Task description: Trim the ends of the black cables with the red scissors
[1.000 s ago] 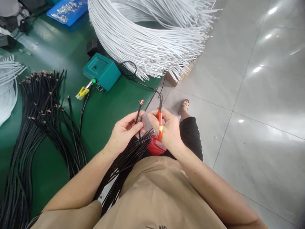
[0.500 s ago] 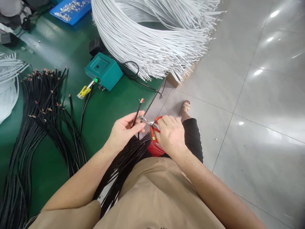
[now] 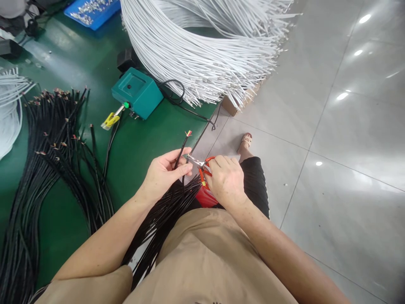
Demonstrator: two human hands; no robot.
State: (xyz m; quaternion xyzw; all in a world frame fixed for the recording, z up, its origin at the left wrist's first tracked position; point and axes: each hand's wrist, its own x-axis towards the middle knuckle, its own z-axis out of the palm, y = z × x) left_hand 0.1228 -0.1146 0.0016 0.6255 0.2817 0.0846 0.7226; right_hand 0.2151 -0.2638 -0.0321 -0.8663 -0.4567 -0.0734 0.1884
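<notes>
My left hand [image 3: 167,171] pinches a black cable [image 3: 181,153] whose stripped end shows red and yellow wires above the fingers. A second length of black cable stands between the fingertips. My right hand [image 3: 227,177] is closed around red-handled pliers or cutters [image 3: 202,164]; their kind is not clear. The metal jaws reach left to the cable end at my left fingertips, and whether they bite on it I cannot tell. Below both hands, a bundle of black cables [image 3: 171,211] lies across my lap, with something red beside it.
On the green table [image 3: 152,143] stands a teal box [image 3: 137,93] with a yellow clip [image 3: 110,121]. Black cables [image 3: 47,139] lie in a heap at left. A coil of white cables [image 3: 202,59] overhangs the table edge. A blue tray [image 3: 95,21] holds small metal parts.
The view has shifted very slightly. Both hands, the cable and the red-handled tool keep nearly the same place; the tool's jaws look slightly turned at the cable end.
</notes>
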